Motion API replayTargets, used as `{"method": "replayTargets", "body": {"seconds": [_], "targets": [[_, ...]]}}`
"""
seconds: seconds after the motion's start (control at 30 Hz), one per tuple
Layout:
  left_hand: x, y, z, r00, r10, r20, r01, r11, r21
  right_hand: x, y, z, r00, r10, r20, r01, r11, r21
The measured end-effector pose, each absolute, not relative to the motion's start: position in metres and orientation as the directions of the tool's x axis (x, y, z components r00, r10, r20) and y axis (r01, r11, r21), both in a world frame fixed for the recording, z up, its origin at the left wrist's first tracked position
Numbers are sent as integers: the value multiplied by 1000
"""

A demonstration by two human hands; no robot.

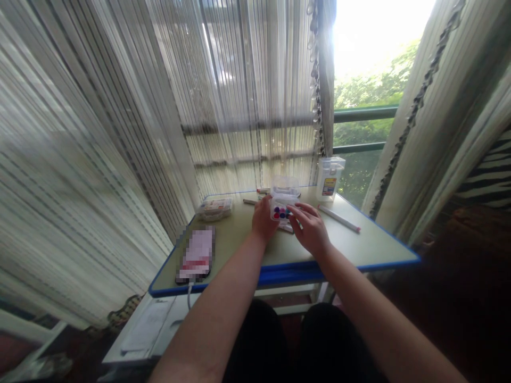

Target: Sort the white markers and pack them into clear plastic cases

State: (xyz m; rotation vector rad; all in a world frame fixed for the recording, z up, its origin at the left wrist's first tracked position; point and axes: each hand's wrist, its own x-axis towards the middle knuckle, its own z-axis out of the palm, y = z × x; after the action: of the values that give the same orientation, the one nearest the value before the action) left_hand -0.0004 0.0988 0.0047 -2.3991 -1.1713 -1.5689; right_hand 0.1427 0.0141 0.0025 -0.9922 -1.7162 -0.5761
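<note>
- Clear plastic case (283,207) is gripped at its left side by the left hand (264,221), above the table (239,250), probably to steady it.
- Its lid (285,185) is tipped back, so the coloured rounds (282,215) are left exposed.
- The right hand's fingers are stretched over the case's right edge; whether anything is pinched by the right hand (313,231) cannot be told.
- Pens beneath are partly hidden by case and hands.
- Farther right, a long marker (339,218) is laid near an upright box (330,181); at left, a flat case (215,208) and a phone (197,252) are set well apart.
</note>
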Motion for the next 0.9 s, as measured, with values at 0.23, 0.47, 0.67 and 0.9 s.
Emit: {"method": "replayTargets", "body": {"seconds": [0.23, 0.47, 0.67, 0.9], "targets": [[-2, 101, 4, 113, 575, 810, 584, -698, 414, 141, 12, 0, -103, 369, 924, 893, 444, -77], [-2, 99, 5, 123, 595, 794, 599, -683, 418, 141, 15, -2, -110, 405, 907, 872, 478, -107], [-1, 99, 3, 152, 586, 796, 597, -696, 399, 141, 16, -3, -82, 387, 918, 821, 549, -158], [-1, 102, 3, 116, 586, 802, 594, -688, 416, 141, 16, -3, -82, 391, 917, 805, 568, -170]]}}
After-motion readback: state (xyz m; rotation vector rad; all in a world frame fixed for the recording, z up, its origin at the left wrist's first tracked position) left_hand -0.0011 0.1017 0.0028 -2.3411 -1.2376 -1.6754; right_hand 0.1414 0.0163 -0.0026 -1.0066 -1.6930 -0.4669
